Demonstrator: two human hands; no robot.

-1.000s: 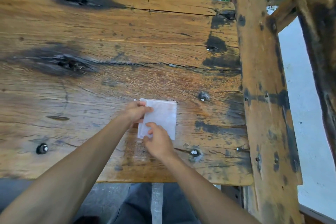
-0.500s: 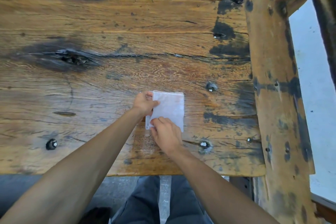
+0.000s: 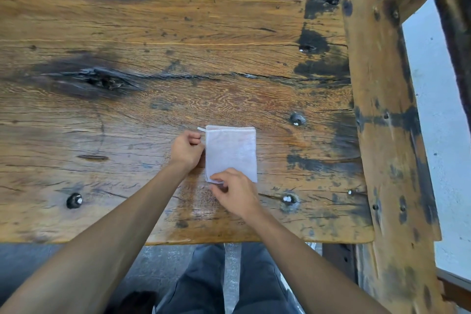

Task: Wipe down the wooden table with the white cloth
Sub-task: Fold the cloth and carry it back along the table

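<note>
white cloth (image 3: 230, 151) is folded into a neat rectangle, lying flat on the wooden table (image 3: 153, 33) near the front edge, a bit right of the middle. right hand (image 3: 235, 192) pinches its near left corner. left hand (image 3: 187, 149) sits curled against the cloth's left edge, can't tell if it grips anything. 2 dark burn marks sit further back on the left.

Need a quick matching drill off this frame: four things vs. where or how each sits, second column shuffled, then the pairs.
Things:
1. white cloth
2. left hand
3. right hand
4. large dark knot

Places or states:
A. pinches the cloth's near edge
B. on the wooden table far to the left, away from the hands
C. curled at the cloth's left edge
D. lies folded flat on the table

Pairs: 1-D, 2-C, 3-A, 4-B
</note>
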